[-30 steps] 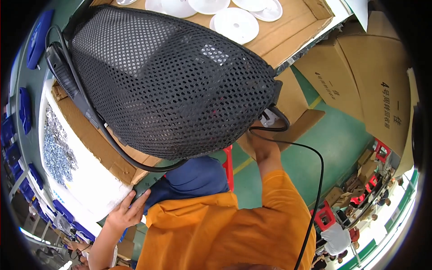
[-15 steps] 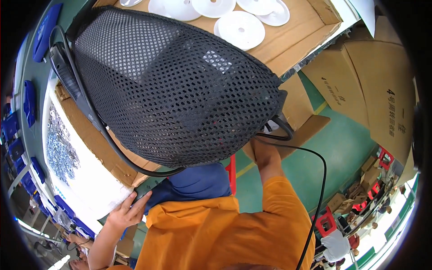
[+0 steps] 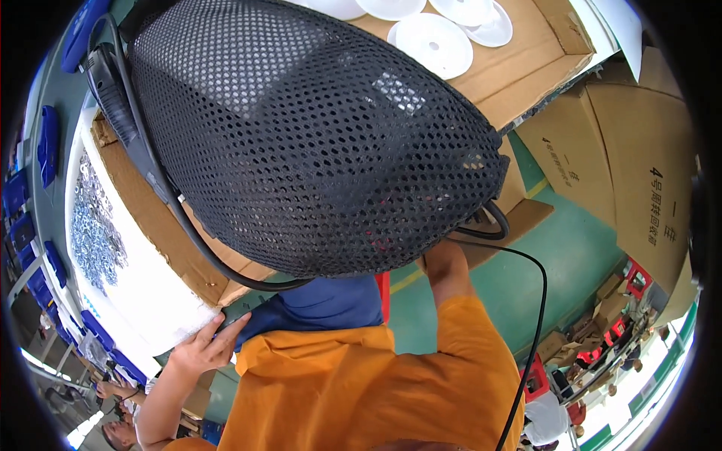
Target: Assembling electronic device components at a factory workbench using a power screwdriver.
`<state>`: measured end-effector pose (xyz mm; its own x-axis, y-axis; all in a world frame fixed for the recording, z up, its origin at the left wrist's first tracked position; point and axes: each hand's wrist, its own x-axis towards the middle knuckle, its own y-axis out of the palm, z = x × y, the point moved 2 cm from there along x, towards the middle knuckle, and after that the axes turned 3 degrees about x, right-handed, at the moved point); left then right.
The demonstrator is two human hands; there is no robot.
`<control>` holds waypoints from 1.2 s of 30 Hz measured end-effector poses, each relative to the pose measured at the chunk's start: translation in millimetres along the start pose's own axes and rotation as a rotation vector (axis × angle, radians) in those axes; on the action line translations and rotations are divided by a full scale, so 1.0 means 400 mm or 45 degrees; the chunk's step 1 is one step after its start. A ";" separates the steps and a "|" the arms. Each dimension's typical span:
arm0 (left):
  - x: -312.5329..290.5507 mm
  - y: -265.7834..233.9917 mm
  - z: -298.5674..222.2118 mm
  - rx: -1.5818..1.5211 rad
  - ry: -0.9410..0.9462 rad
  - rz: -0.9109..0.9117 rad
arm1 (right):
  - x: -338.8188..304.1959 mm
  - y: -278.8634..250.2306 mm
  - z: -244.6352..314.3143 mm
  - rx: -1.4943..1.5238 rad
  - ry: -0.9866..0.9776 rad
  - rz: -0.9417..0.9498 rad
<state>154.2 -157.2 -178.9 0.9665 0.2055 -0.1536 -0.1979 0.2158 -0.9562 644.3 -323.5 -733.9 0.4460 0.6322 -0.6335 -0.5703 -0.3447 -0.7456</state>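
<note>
Fingers [image 3: 231,331] of left hand [image 3: 197,353] spread, unclenched, at dark green table edge [image 3: 251,304], likely for support. Right hand [image 3: 447,264] partly hidden behind black mesh bag [image 3: 323,150], can't tell if grasping; probably low because open brown cardboard box [image 3: 519,224] sits just beside it.

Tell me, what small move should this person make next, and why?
Perhaps ease the right hand out from behind the black mesh: its fingers are mostly hidden there, so any grip cannot be checked. The left hand, spread at the table edge, seems to hold nothing.
</note>
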 end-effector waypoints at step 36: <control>0.032 -0.007 0.001 -0.149 -0.136 -0.074 | -0.364 -0.746 0.110 1.545 0.038 -0.089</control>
<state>167.1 -155.0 -178.2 0.9517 0.2976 -0.0754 -0.1154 0.1192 -0.9861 719.3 -282.3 -409.8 0.5083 0.6018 -0.6160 -0.8122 0.5728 -0.1105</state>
